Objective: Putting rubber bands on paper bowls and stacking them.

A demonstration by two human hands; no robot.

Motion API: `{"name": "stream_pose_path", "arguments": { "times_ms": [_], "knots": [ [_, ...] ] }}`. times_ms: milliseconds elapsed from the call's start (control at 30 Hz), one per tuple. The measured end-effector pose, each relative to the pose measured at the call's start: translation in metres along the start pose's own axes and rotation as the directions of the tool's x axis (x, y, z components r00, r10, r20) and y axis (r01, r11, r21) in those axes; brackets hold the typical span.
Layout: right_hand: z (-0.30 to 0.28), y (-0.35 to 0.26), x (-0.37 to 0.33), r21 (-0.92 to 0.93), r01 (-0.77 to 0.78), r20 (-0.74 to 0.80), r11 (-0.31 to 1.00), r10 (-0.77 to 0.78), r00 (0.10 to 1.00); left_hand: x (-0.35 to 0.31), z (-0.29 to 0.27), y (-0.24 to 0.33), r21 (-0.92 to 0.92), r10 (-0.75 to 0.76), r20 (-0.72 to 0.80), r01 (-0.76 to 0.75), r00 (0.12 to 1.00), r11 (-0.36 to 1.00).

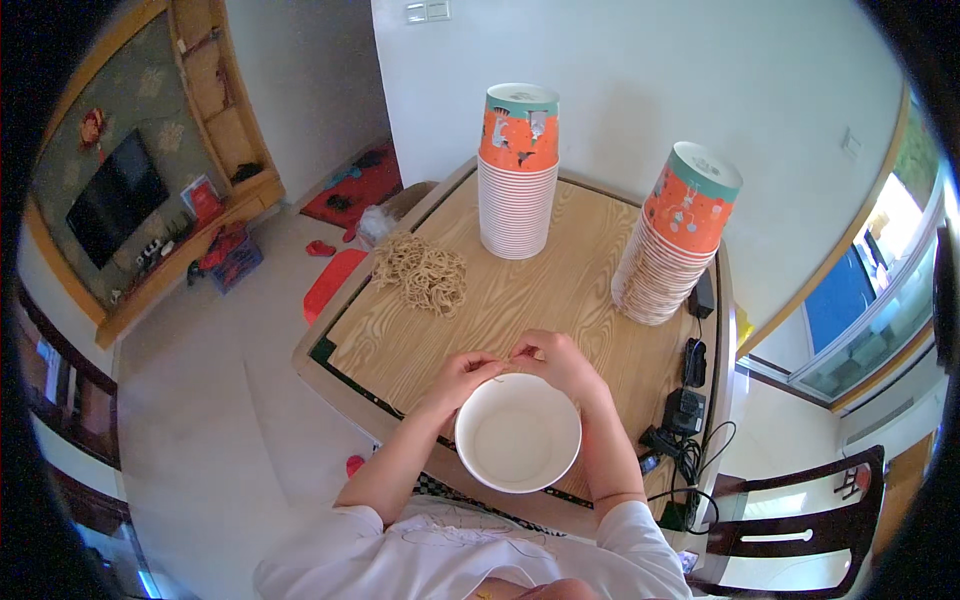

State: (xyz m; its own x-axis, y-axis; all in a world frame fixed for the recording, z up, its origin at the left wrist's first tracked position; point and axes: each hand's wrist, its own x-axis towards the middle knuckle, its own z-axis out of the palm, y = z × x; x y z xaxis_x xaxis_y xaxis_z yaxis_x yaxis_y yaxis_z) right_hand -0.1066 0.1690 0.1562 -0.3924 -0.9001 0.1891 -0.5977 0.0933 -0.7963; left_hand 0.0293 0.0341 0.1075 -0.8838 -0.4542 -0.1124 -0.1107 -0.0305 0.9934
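A white paper bucket (472, 455) stands mouth up at the near edge of the wooden table, its inside bare. At its far rim, my left hand (468, 376) and my right hand (556, 360) meet with fingertips pinched together. A short bit of thin tan cord (500, 378) shows between them; most of it is hidden by the fingers. Beyond the left hand lies a loose, tangled pile of tan cords (420, 275).
Two tall stacks of upside-down paper buckets, a left stack (518, 205) and a right stack (665, 260), stand at the table's back. Tan cords show along the right one. Black adapters and cables (686, 412) line the right edge, beside a dark wooden chair (800, 535).
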Motion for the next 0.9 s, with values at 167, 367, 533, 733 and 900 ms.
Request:
{"name": "stream_pose_path", "arguments": {
  "times_ms": [167, 367, 533, 733, 900],
  "knots": [
    [-0.001, 0.004, -0.002, 0.036, 0.062, -0.035, 0.997, -0.061, 0.998, 0.004, -0.002, -0.01, -0.009, -0.003, 0.004, 0.003, 1.0, 1.0],
    [0.005, 0.024, 0.001, -0.14, 0.054, 0.045, 0.989, -0.048, 0.998, 0.004, -0.001, -0.011, -0.008, 0.009, -0.017, -0.009, 1.0, 1.0],
    [0.004, 0.021, -0.001, -0.188, 0.086, 0.029, 0.978, -0.082, 0.996, -0.001, 0.002, 0.0, 0.043, 0.011, -0.003, -0.011, 1.0, 0.999],
    [0.003, 0.02, 0.0, -0.044, 0.079, 0.038, 0.996, -0.078, 0.996, 0.001, 0.002, -0.008, 0.002, 0.035, 0.002, -0.035, 0.999, 0.999],
    [0.001, 0.019, -0.002, 0.102, -0.041, 0.051, 0.994, 0.036, 0.998, 0.001, 0.002, -0.007, 0.003, 0.026, 0.008, -0.026, 1.0, 1.0]
  ]
}}
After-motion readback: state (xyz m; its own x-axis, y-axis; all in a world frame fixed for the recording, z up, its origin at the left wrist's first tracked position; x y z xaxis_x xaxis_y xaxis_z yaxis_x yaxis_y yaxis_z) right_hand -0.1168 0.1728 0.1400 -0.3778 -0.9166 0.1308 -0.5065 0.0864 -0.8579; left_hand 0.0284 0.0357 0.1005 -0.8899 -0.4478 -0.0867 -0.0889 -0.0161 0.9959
